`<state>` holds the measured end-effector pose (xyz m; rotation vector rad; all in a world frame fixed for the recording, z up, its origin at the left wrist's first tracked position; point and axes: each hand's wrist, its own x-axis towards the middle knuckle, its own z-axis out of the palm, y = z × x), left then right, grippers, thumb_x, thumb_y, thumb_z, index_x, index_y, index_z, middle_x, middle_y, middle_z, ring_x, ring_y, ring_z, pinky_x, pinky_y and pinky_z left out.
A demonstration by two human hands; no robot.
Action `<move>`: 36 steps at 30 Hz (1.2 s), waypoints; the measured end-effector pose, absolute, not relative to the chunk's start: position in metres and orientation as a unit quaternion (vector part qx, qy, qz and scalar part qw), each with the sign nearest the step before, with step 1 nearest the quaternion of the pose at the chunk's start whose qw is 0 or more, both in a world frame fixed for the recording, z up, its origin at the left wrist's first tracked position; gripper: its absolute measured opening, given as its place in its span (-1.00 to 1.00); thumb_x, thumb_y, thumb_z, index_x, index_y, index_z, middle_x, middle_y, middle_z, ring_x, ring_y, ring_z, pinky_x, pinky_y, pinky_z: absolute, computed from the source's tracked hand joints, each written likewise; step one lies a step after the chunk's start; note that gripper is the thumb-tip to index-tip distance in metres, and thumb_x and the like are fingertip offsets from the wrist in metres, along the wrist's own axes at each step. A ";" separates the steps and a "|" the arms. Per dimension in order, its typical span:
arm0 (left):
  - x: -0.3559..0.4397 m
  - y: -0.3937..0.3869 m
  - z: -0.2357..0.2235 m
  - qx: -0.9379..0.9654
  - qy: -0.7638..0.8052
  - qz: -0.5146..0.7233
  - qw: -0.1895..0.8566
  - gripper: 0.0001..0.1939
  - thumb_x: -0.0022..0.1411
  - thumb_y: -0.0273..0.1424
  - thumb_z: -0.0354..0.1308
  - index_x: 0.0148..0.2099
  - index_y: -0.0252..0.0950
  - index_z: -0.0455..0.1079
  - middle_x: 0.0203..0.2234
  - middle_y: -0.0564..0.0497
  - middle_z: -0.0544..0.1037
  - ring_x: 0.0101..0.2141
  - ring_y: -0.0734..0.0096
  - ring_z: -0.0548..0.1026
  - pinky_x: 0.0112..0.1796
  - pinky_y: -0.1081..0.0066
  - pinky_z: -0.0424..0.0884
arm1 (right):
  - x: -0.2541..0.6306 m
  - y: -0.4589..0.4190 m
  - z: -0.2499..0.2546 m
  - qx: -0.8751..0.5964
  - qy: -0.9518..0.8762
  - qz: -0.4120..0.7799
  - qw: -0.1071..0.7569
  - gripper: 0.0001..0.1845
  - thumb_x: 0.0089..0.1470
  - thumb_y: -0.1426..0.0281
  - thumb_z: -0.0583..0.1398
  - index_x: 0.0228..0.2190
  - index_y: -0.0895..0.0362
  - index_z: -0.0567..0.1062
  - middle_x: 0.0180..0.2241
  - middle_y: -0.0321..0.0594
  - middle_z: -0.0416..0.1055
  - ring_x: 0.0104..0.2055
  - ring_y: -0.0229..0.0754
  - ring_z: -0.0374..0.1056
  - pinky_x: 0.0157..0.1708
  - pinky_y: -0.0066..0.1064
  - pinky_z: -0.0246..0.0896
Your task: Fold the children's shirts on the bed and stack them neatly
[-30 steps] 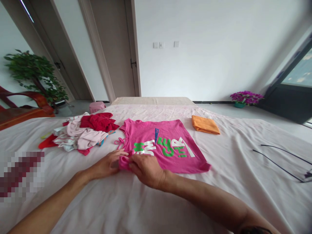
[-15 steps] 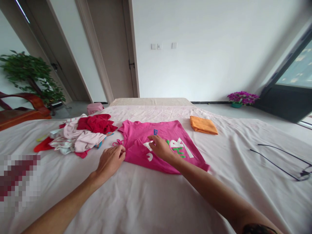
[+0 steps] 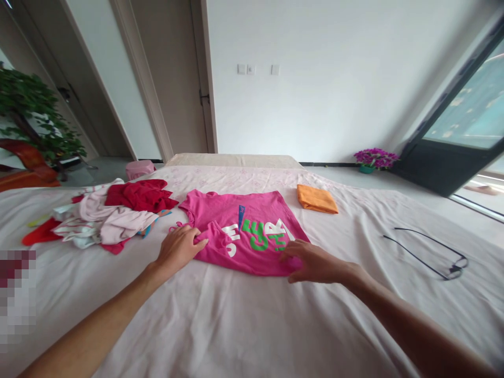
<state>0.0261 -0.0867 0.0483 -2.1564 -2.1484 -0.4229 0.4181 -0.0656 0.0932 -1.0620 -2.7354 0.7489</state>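
Note:
A pink T-shirt [image 3: 220, 210] with white and green lettering and a blue mark lies spread on the cloth, its neck end to the left. My left hand [image 3: 179, 247] is at the neck end near the drawstring, fingers curled over the fabric and closed on it; part of the grip is hidden. Over the near right corner of the shirt hovers or rests my right hand [image 3: 315, 261], its thumb and fingers apart. Whether its fingertips touch the fabric I cannot tell.
A heap of crumpled clothes [image 3: 118, 215] lies on the left of the light bed cloth [image 3: 236, 325]. A folded orange cloth [image 3: 317, 199] lies beyond the shirt to the right. Eyeglasses [image 3: 452, 269] rest farther right. A pink stool [image 3: 140, 169] stands behind.
My right hand has moved from the middle of the shirt to its near right corner, and its fingers have spread. My left hand stays at the neck end. The view has turned slightly right.

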 end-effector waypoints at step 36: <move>0.012 -0.036 0.044 -0.607 -0.748 -0.251 -0.095 -0.53 0.23 -0.25 0.03 0.19 -0.12 0.35 -0.01 -0.09 0.57 -0.06 0.12 0.53 -0.08 0.27 0.40 | 0.419 0.028 0.041 -0.519 -0.845 -0.055 0.118 -0.56 0.31 0.27 0.00 0.15 0.06 0.38 0.16 -0.08 0.33 0.23 0.01 0.13 0.18 -0.15 0.01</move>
